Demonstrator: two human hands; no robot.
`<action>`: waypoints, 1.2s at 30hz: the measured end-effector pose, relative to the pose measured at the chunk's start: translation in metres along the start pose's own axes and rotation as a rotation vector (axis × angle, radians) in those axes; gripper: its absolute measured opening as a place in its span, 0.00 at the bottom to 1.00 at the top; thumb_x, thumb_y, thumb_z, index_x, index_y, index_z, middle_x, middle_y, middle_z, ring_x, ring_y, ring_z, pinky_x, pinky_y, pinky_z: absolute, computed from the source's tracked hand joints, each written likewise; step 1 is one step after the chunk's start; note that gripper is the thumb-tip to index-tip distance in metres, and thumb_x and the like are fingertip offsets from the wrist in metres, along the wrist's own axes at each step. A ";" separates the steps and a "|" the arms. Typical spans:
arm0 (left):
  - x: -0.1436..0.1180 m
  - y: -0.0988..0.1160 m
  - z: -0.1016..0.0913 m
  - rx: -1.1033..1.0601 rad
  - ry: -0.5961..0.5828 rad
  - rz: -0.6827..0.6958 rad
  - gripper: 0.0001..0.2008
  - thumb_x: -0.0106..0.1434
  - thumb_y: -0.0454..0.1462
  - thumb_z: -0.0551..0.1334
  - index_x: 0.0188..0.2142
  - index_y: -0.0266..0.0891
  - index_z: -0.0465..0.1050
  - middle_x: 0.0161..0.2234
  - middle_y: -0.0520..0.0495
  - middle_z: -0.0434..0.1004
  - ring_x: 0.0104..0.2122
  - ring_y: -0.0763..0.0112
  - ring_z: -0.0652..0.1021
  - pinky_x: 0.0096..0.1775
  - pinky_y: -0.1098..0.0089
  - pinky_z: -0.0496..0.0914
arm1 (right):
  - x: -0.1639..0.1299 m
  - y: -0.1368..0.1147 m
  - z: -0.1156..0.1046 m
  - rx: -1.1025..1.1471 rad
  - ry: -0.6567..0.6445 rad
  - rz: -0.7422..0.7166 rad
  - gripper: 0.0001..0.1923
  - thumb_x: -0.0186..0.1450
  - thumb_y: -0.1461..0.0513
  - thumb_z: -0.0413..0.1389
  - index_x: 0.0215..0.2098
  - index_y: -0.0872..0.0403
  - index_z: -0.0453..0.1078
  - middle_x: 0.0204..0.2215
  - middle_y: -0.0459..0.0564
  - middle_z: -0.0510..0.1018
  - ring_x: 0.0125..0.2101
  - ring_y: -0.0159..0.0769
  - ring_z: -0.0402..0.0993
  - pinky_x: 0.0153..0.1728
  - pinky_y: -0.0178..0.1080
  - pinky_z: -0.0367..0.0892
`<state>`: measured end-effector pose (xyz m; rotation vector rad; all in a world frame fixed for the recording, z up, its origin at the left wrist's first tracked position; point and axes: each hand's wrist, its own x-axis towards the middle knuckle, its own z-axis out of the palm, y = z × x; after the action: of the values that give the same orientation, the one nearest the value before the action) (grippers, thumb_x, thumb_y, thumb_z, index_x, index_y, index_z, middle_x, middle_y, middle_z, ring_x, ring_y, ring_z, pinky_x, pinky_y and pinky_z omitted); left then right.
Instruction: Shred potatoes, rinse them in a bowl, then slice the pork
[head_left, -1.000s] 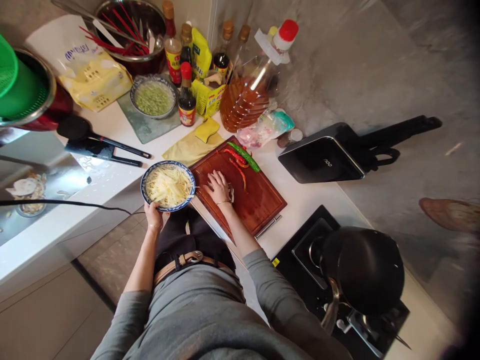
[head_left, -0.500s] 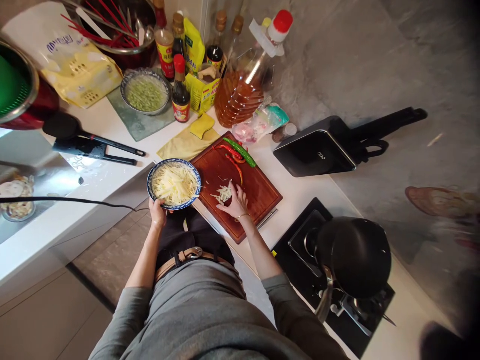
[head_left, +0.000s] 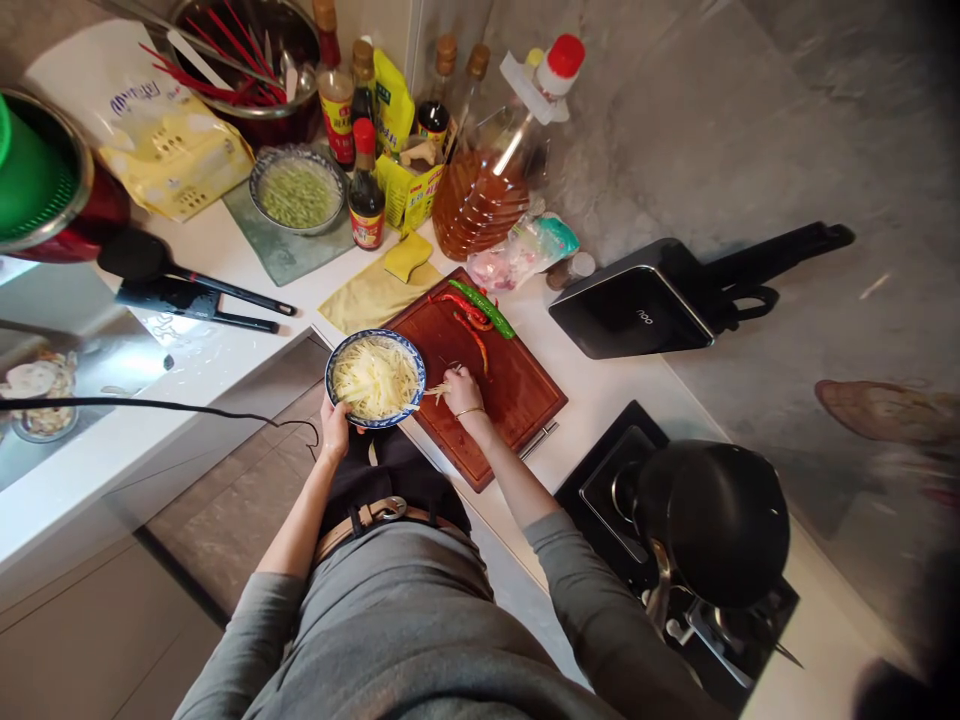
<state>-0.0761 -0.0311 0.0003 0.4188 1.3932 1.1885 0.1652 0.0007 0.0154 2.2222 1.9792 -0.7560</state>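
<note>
- The left hand is gripping the patterned bowl at the near-left side of the cutting board, thumb over the rim, other fingers apparently supporting it underneath; that forearm is reaching forward.
- Pale strips are filling the bowl.
- The right hand is hovering or resting around the board's middle, knuckles up, fingers bunching and pinching a few stray strips that are pointing toward the bowl.
- The step seems to be gathering strays; the next move is probably calling for a firm pinch and a steady bowl beside the board.
- Red peppers and a green pepper are lying toward the board's far end.
</note>
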 end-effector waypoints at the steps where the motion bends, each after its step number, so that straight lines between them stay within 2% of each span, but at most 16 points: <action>1: -0.001 -0.001 0.001 0.007 -0.014 -0.005 0.20 0.42 0.33 0.56 0.39 0.39 0.65 0.20 0.57 0.68 0.11 0.79 0.66 0.11 0.79 0.59 | 0.000 0.001 -0.005 0.049 0.016 0.010 0.08 0.58 0.68 0.53 0.35 0.55 0.70 0.37 0.52 0.69 0.32 0.34 0.67 0.38 0.37 0.65; 4: -0.002 -0.005 0.005 0.023 -0.055 -0.017 0.20 0.42 0.33 0.56 0.39 0.39 0.64 0.19 0.57 0.68 0.09 0.78 0.65 0.10 0.78 0.58 | -0.003 -0.004 -0.024 0.148 0.101 0.021 0.08 0.57 0.68 0.52 0.33 0.57 0.70 0.34 0.51 0.69 0.32 0.33 0.67 0.39 0.36 0.65; 8: -0.003 -0.009 0.012 0.038 -0.113 -0.028 0.17 0.42 0.32 0.55 0.36 0.39 0.63 0.16 0.58 0.67 0.09 0.76 0.65 0.09 0.77 0.59 | -0.010 -0.040 -0.035 0.291 0.208 -0.100 0.11 0.55 0.69 0.51 0.36 0.56 0.71 0.37 0.51 0.70 0.36 0.34 0.68 0.43 0.35 0.65; 12: -0.004 -0.011 0.017 0.048 -0.153 -0.030 0.18 0.43 0.33 0.55 0.38 0.39 0.63 0.16 0.58 0.67 0.08 0.75 0.65 0.09 0.75 0.59 | -0.020 -0.084 -0.026 0.340 0.122 -0.260 0.21 0.55 0.67 0.54 0.48 0.54 0.69 0.45 0.53 0.70 0.47 0.38 0.67 0.52 0.39 0.61; 14: -0.004 -0.011 0.016 0.053 -0.157 -0.027 0.18 0.43 0.33 0.55 0.38 0.39 0.62 0.18 0.57 0.68 0.08 0.75 0.65 0.09 0.75 0.60 | -0.025 -0.091 -0.022 0.362 0.109 -0.314 0.25 0.55 0.63 0.57 0.52 0.54 0.67 0.51 0.54 0.68 0.52 0.41 0.63 0.55 0.41 0.59; 17: -0.002 -0.008 0.009 0.062 -0.135 -0.043 0.18 0.42 0.33 0.55 0.36 0.39 0.62 0.17 0.58 0.68 0.08 0.75 0.65 0.09 0.75 0.59 | -0.023 -0.073 -0.020 0.450 0.208 -0.319 0.22 0.60 0.60 0.53 0.53 0.53 0.66 0.53 0.54 0.69 0.54 0.39 0.62 0.56 0.41 0.58; 19: 0.000 -0.006 0.002 0.063 -0.100 -0.056 0.17 0.42 0.33 0.55 0.35 0.39 0.62 0.16 0.58 0.67 0.08 0.76 0.65 0.08 0.76 0.58 | -0.014 -0.047 -0.019 0.485 0.296 -0.239 0.19 0.64 0.61 0.48 0.52 0.53 0.67 0.49 0.54 0.72 0.51 0.38 0.65 0.55 0.42 0.60; 21: 0.003 -0.003 -0.005 0.051 -0.047 -0.057 0.16 0.41 0.34 0.55 0.34 0.39 0.62 0.16 0.59 0.67 0.08 0.77 0.64 0.09 0.77 0.57 | -0.002 -0.020 -0.014 0.454 0.351 -0.124 0.19 0.64 0.62 0.47 0.52 0.56 0.67 0.48 0.57 0.72 0.52 0.40 0.65 0.55 0.45 0.59; 22: 0.005 -0.002 -0.008 0.042 -0.018 -0.053 0.16 0.40 0.34 0.55 0.33 0.39 0.61 0.16 0.59 0.67 0.08 0.77 0.64 0.09 0.77 0.57 | 0.004 -0.009 -0.010 0.424 0.338 -0.115 0.21 0.63 0.62 0.49 0.53 0.57 0.65 0.50 0.58 0.71 0.54 0.41 0.63 0.56 0.46 0.57; 24: 0.007 0.001 -0.013 0.024 0.026 -0.036 0.14 0.40 0.35 0.55 0.31 0.39 0.61 0.17 0.59 0.67 0.08 0.78 0.64 0.09 0.77 0.57 | 0.010 0.007 -0.001 0.358 0.256 -0.188 0.25 0.61 0.61 0.51 0.57 0.57 0.62 0.55 0.58 0.66 0.58 0.42 0.57 0.59 0.47 0.54; 27: 0.010 0.004 -0.017 0.003 0.058 -0.013 0.14 0.41 0.34 0.55 0.32 0.39 0.61 0.19 0.58 0.68 0.10 0.78 0.66 0.11 0.78 0.58 | 0.004 0.018 0.012 0.251 0.149 -0.300 0.26 0.60 0.60 0.54 0.57 0.57 0.62 0.59 0.58 0.62 0.61 0.43 0.51 0.60 0.47 0.52; 32: 0.011 0.006 -0.020 -0.015 0.098 0.003 0.13 0.41 0.35 0.55 0.31 0.39 0.61 0.20 0.58 0.68 0.10 0.78 0.66 0.11 0.78 0.57 | -0.022 0.023 0.014 0.157 0.129 -0.254 0.28 0.58 0.62 0.56 0.57 0.56 0.60 0.54 0.56 0.65 0.53 0.43 0.61 0.54 0.44 0.60; 36: 0.010 0.006 -0.018 -0.017 0.103 0.014 0.13 0.41 0.35 0.55 0.31 0.38 0.61 0.21 0.58 0.68 0.10 0.78 0.66 0.11 0.78 0.57 | -0.019 0.018 0.004 0.088 0.037 -0.189 0.20 0.59 0.64 0.54 0.51 0.55 0.65 0.46 0.55 0.69 0.46 0.40 0.67 0.48 0.39 0.64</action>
<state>-0.0972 -0.0279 -0.0042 0.3607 1.4696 1.2472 0.1802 -0.0206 0.0148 2.1309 2.2395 -0.8437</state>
